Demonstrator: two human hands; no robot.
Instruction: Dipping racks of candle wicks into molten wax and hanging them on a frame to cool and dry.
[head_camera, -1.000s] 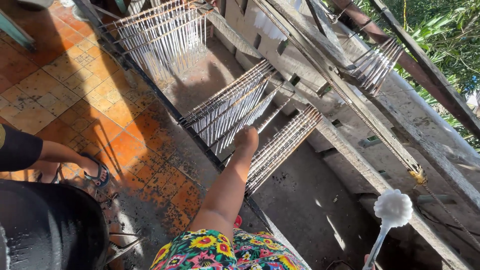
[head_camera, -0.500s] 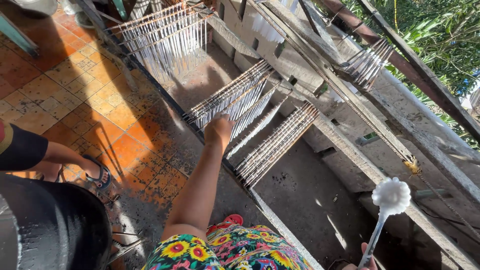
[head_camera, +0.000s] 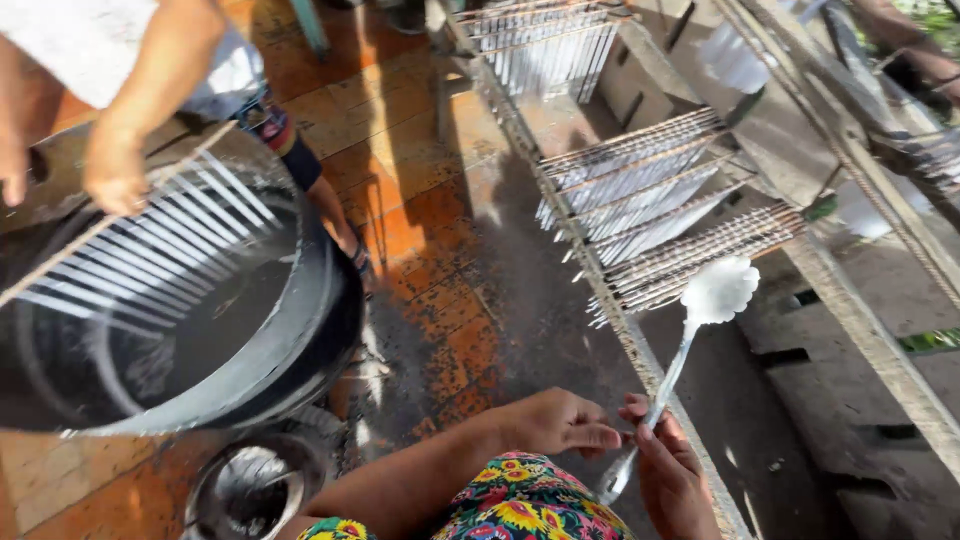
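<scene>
While both of the wearer's hands meet low near the bottom edge of the view, the right hand (head_camera: 672, 478) is closed around the thin metal handle of a ladle (head_camera: 716, 290), whose white-coated bowl rises toward the drying rack (head_camera: 640, 330); the shaft slants upward, probably so the wet head stays clear of the flowered dress (head_camera: 520, 505). Its fingers wrap the handle's lower part, with the handle end poking out below. The left hand (head_camera: 555, 422) lies just beside it, its fingertips pinched narrow and touching the same handle, seemingly to steady or wipe it, though I cannot tell whether it truly grips. Rows of white-dipped sticks (head_camera: 640, 180) hang in frames along the rack's long rail, tilted downward, likely so they drip and dry. At the left edge, another person's hand (head_camera: 112, 170) holds one more stick frame (head_camera: 150, 245) over a big black basin (head_camera: 290, 350) of dark liquid, standing on the orange tiled floor (head_camera: 420, 200).
</scene>
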